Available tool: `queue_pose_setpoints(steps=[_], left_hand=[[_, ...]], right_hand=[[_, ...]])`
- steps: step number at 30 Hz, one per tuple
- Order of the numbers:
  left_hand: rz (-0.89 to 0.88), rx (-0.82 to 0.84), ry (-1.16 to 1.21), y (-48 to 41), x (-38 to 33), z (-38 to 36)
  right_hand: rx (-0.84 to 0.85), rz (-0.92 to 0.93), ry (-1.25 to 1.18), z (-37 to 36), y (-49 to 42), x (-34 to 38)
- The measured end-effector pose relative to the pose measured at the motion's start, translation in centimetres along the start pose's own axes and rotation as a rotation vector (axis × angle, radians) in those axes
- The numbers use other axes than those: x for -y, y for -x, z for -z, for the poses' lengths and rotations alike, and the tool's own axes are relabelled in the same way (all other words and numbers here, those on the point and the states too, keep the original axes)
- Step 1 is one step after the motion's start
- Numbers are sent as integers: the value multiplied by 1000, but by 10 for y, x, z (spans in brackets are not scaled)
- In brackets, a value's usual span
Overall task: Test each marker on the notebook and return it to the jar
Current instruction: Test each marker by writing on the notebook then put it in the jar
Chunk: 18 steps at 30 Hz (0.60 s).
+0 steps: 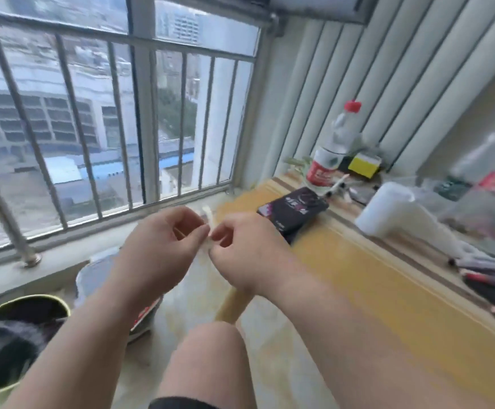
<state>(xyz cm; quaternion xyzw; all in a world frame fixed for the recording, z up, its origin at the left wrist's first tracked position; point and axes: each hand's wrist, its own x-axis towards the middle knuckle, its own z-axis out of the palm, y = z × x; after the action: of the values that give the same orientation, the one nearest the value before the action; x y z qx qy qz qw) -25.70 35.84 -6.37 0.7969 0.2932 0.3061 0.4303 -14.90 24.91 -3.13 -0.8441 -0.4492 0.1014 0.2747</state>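
Pale blurred scrap [207, 231] pinched by left hand [163, 246] and right hand [249, 255], one red-capped bottle [333, 143], one dark pack [293, 209]

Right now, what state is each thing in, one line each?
left hand: fingers curled, pinching the small pale thing.
right hand: fingers curled, pinching it from the other side.
small pale thing: held between both hands, too blurred to identify.
bottle: standing on the desk, red cap on.
dark box: lying flat on the desk.
markers: lying loose on the desk.
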Motion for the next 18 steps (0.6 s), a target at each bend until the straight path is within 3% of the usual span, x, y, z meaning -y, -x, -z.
queue_pose_setpoints(steps=[10, 18], left_hand=[[-405, 396, -118, 27, -154, -185], [-693, 705, -117, 105, -259, -322]], right_hand=[[-347, -391, 1, 152, 133, -158], [-533, -664, 94, 236, 270, -243]])
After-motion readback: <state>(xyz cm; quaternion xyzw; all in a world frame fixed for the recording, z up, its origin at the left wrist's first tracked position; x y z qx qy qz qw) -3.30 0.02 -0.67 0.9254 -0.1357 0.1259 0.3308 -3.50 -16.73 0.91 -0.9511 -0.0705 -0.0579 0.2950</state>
